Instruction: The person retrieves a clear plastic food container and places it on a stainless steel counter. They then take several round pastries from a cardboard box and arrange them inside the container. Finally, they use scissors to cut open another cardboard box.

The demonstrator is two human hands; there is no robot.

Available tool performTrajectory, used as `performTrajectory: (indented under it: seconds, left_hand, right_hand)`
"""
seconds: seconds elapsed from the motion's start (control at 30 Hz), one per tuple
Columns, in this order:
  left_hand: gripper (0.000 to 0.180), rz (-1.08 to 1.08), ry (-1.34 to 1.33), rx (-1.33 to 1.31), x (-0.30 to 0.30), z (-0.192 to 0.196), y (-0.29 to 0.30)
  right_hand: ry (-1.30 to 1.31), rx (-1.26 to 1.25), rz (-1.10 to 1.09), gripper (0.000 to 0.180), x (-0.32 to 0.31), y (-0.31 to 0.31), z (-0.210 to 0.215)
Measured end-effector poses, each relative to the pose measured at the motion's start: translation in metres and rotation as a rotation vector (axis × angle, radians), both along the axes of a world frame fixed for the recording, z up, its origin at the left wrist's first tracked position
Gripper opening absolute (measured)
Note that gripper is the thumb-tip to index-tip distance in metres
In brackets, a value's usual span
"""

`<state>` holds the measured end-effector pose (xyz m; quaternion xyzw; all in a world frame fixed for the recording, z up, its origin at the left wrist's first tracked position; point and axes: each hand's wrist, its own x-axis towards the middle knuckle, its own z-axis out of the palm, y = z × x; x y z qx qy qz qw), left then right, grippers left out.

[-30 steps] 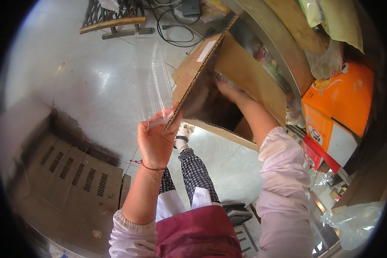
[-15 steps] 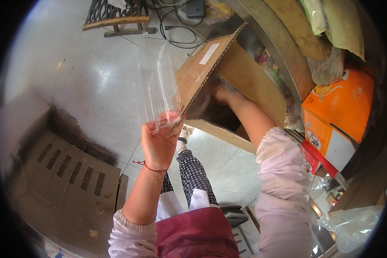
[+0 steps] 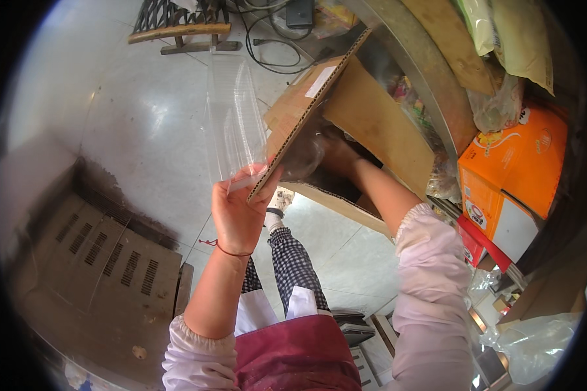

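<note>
My left hand (image 3: pixel 238 210) holds a clear plastic bag (image 3: pixel 233 117) upright by its lower edge, pressed against the corner of a brown cardboard flap (image 3: pixel 306 111). The flap belongs to an open cardboard box (image 3: pixel 378 137) tipped toward me. My right hand (image 3: pixel 336 153) reaches deep into the box, its fingers partly hidden behind the flap and something shiny and transparent inside. What it grips cannot be made out.
An orange and white carton (image 3: pixel 512 179) stands at the right beside red packaging and plastic bags (image 3: pixel 535 339). A slatted metal cover (image 3: pixel 104 260) lies at the lower left. Cables (image 3: pixel 274 45) and a wooden stand (image 3: pixel 179 32) lie on the tiled floor beyond.
My left hand has raised the clear bag and steadied it against the flap. My right hand has gone deeper into the box, and the box flap has swung slightly upward.
</note>
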<state>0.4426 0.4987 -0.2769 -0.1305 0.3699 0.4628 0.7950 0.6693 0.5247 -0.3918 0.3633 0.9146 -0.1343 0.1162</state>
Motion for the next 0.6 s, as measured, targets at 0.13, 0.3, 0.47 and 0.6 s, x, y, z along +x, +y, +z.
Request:
performTrajectory:
  seconds: [0.13, 0.3, 0.47, 0.6]
  left_hand:
    - [0.038, 0.016, -0.006, -0.012, 0.001, 0.002, 0.001]
    - [0.039, -0.041, 0.042, 0.018, 0.004, 0.003, 0.0]
    - [0.042, -0.153, 0.136, -0.023, 0.002, 0.008, -0.001]
    - [0.043, -0.193, 0.153, 0.017, -0.004, 0.015, -0.001]
  right_hand:
    - [-0.195, -0.234, 0.017, 0.039, 0.052, -0.027, -0.003]
    - [-0.064, -0.155, -0.071, 0.034, 0.065, -0.031, -0.019]
    - [0.095, -0.333, -0.423, 0.028, 0.038, -0.009, 0.002]
    - [0.455, -1.048, -1.243, 0.03, 0.026, 0.01, 0.036]
